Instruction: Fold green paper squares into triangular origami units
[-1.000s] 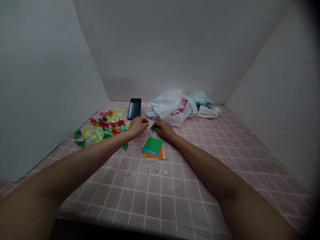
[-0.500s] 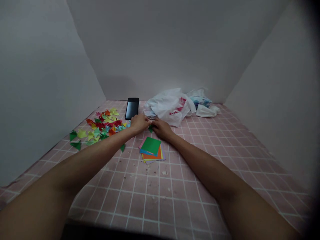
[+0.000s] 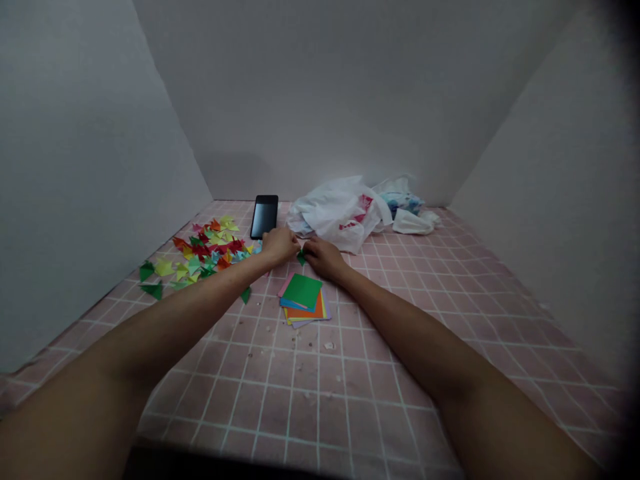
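My left hand (image 3: 281, 245) and my right hand (image 3: 323, 258) meet near the middle of the table, fingers closed in a pinch. Between them is a small folded piece of green origami paper (image 3: 301, 257), gripped from both sides and partly covered by the fingers. Just nearer to me lies a loose stack of square origami paper (image 3: 303, 291), a green sheet on top and blue, orange, yellow, pink and purple edges showing. Many folded paper pieces (image 3: 200, 251) in red, yellow, green and blue are heaped to the left of my left hand.
A black phone (image 3: 264, 217) lies beyond my left hand. Behind my right hand are a crumpled white plastic bag (image 3: 335, 210) with red print and another bag (image 3: 403, 203) with blue contents. Small scraps (image 3: 329, 346) dot the pink checked tablecloth (image 3: 400, 413). Walls enclose three sides.
Both hands stay nearly in place around the green paper. Slightly more of the green piece shows between the fingers now.
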Demonstrator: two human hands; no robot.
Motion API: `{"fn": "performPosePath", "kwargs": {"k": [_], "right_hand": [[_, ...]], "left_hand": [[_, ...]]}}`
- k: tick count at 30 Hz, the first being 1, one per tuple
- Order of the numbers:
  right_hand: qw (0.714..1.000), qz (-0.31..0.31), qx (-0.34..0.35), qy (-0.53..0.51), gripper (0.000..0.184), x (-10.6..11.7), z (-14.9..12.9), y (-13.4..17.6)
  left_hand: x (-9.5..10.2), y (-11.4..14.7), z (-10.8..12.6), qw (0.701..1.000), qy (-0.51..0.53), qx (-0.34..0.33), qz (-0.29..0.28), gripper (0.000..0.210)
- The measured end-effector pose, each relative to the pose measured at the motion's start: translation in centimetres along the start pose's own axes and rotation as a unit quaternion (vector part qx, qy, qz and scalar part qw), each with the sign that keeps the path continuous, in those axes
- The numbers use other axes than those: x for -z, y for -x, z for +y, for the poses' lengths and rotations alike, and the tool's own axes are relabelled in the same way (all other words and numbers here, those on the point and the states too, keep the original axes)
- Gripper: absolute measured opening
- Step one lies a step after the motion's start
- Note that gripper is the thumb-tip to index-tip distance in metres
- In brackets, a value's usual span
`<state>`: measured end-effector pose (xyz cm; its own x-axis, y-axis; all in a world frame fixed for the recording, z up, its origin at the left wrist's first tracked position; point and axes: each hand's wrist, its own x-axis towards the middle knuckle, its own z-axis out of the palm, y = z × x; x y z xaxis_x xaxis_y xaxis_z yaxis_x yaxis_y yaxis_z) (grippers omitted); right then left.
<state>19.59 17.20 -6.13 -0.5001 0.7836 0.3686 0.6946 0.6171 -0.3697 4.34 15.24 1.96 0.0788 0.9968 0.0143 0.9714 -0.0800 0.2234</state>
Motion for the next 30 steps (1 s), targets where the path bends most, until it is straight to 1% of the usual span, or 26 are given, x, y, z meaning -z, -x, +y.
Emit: {"fn": "performPosePath", "kwargs": {"k": [9,17,23,26,30], "right_hand": [[1.000,-0.003,-0.001,-0.001,0.013,0.2,-0.1,0.1],[1.000,0.000,-0.003,-0.002,0.014,0.1,-0.2,0.1],[1.000,-0.002,-0.003,-0.001,0.013,0.2,-0.3,0.1],[1.000,-0.002,-0.004,0.000,0.014,0.2,-0.2,0.1],[1.000,0.000,-0.007,0.001,0.015,0.0,-0.1,0.1]], "left_hand": [[-0.6,-0.5,-0.3,1.000,-0.003,0.000,-0.012,0.022],[-0.5,-0.4,-0.4,1.000,-0.013,-0.021,0.004,0.023],[0.1,0.0,-0.5,0.999,-0.020,-0.027,0.024,0.029],[0.2,0.6,-0.8,0.998,-0.035,-0.046,0.038,0.032],[-0.1,1.7,-1.3,0.993,-0.069,-0.088,0.045,0.036]]}}
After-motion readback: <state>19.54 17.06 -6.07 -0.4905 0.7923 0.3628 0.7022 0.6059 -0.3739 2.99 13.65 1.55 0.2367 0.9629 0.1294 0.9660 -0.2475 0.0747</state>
